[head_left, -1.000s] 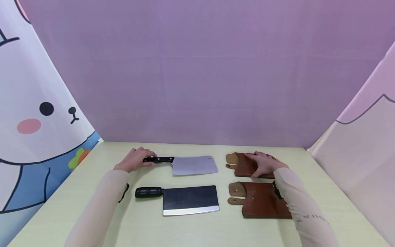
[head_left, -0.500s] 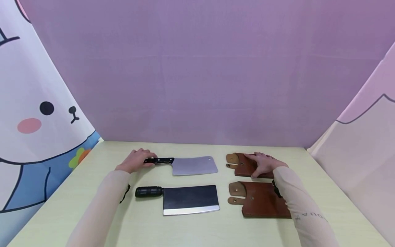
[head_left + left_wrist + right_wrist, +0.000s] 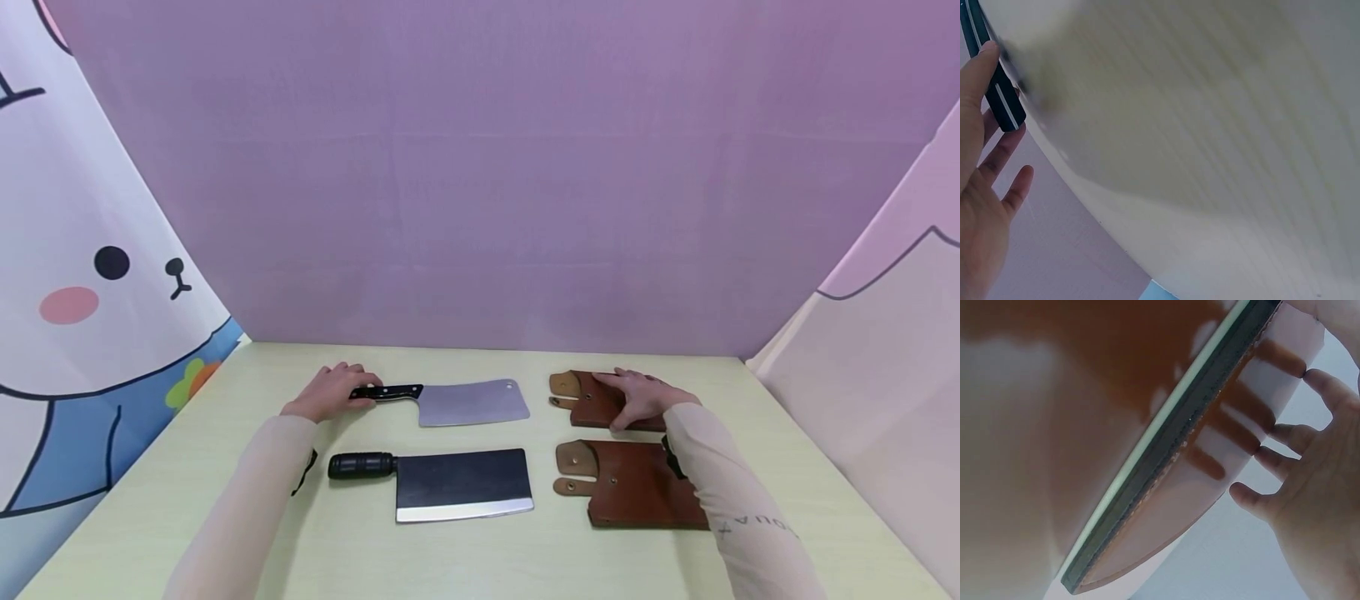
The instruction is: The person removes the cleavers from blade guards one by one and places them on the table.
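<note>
In the head view my left hand grips the end of the black riveted handle of a silver cleaver at the back. The left wrist view shows the thumb lying along that handle, with fingers on its other side. My right hand spreads over the back brown leather knife sheath, thumb at its near edge. Fingertips meet the glossy leather in the right wrist view. Nearer the front lie a dark-bladed cleaver with a round black handle and a second leather sheath.
Everything lies flat on a pale table. A purple cloth backdrop rises behind its far edge. Printed cartoon cloth stands at the left, and a pale cloth panel at the right. The right forearm partly covers the front sheath.
</note>
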`<state>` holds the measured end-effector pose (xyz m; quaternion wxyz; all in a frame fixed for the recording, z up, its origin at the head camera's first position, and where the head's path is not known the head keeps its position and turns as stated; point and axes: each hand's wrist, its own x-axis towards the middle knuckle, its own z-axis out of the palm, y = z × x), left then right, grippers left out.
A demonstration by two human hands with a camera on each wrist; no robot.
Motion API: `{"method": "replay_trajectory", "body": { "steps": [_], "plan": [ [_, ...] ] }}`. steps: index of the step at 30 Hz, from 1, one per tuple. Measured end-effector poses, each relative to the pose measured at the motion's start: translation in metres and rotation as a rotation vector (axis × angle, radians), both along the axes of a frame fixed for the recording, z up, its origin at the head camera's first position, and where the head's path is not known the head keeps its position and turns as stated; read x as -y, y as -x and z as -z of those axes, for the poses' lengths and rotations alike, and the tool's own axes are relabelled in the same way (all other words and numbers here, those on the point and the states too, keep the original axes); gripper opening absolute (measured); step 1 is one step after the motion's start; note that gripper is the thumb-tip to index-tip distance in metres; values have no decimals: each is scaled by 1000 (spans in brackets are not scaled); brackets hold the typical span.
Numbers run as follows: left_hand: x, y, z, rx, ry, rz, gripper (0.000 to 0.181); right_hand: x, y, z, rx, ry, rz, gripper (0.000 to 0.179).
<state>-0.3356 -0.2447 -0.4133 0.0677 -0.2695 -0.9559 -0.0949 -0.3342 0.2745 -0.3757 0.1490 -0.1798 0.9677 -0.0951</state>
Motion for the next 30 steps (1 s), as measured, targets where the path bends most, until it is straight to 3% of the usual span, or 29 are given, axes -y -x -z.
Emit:
{"method": "replay_trajectory", "body": {
  "steps": [16,21,30],
  "plan": [
    [1,-2,-1,48,18,-24,40,-7,-4,0,-27,29,-39,94],
    [3,-3,-3,29,51,-24,43,-11,-6,-2,-60,34,-38,93],
    [9,-15,-22,25,92,-48,48,-15,-14,-15,-200,21,-96,89]
  ]
}}
